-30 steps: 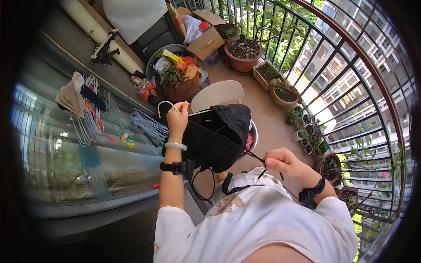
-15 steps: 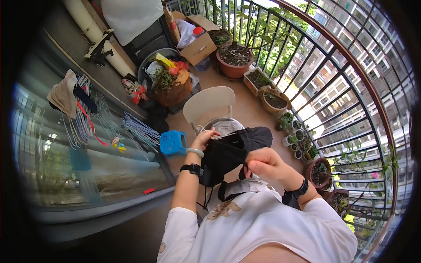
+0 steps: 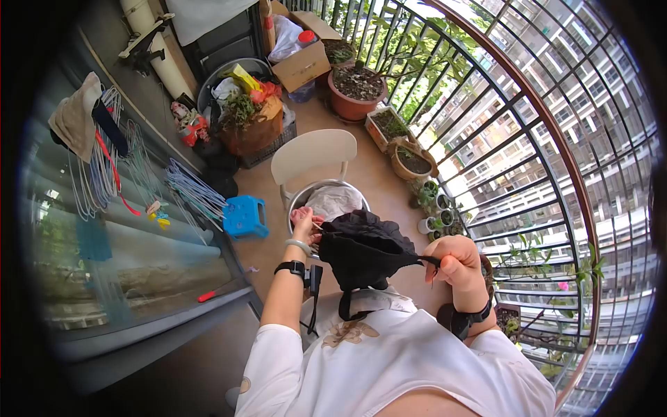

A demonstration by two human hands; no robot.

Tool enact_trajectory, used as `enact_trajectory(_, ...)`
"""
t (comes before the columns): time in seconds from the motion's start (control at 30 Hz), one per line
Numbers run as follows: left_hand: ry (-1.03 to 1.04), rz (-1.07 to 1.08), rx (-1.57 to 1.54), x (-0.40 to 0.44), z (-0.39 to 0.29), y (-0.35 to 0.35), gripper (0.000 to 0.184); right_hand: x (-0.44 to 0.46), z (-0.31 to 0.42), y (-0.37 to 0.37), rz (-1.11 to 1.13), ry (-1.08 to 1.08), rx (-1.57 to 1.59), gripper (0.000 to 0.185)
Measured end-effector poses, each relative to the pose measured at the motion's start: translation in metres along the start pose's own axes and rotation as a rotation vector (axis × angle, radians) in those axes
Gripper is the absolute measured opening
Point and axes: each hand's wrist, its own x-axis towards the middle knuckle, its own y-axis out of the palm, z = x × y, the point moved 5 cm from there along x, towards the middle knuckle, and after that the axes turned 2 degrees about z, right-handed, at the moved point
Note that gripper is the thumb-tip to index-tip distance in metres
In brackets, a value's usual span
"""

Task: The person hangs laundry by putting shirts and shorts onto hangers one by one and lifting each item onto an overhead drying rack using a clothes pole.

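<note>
A black garment (image 3: pixel 365 257) with a gathered edge hangs bunched between my two hands, in front of my body. My right hand (image 3: pixel 457 265) is closed in a pinch on a narrow strap-like end, pulling it out to the side. At the garment's other side, my left hand (image 3: pixel 304 226) is closed around a thin pale clothes hanger (image 3: pixel 318 226), mostly hidden by fingers and fabric. Just beyond is a metal basin (image 3: pixel 290 217) holding a pale wet-looking cloth (image 3: pixel 335 200). The basin rests on a cream chair (image 3: pixel 313 156).
Several wire hangers (image 3: pixel 198 194) hang at the left by the glass, near a blue plastic stool (image 3: pixel 244 215). Potted plants (image 3: pixel 356 87) line the railing (image 3: pixel 528 90) on the right. A cardboard box (image 3: pixel 302 69) and a filled tub (image 3: pixel 250 132) stand farther back.
My right hand has moved right and slightly down, stretching the garment's end outward. The garment has opened out more. The view has shifted, so the basin shows more fully.
</note>
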Motion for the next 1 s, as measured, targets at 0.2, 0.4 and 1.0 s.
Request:
enact_trajectory(0.2,0.161,0.153,-0.111,-0.015,0.005,-0.002,0.023,0.012,-0.016,-0.005,-0.095,0.127,0.042,0.04)
enact_trajectory(0.4,0.387,0.066,0.116,0.012,0.014,-0.036,0.021,0.028,-0.028,-0.002,-0.114,0.26,0.115,0.034)
enact_trajectory(1.0,1.493,0.15,0.846,-0.231,-0.062,0.119,0.025,0.032,-0.049,0.01,-0.192,0.13,0.499,0.029)
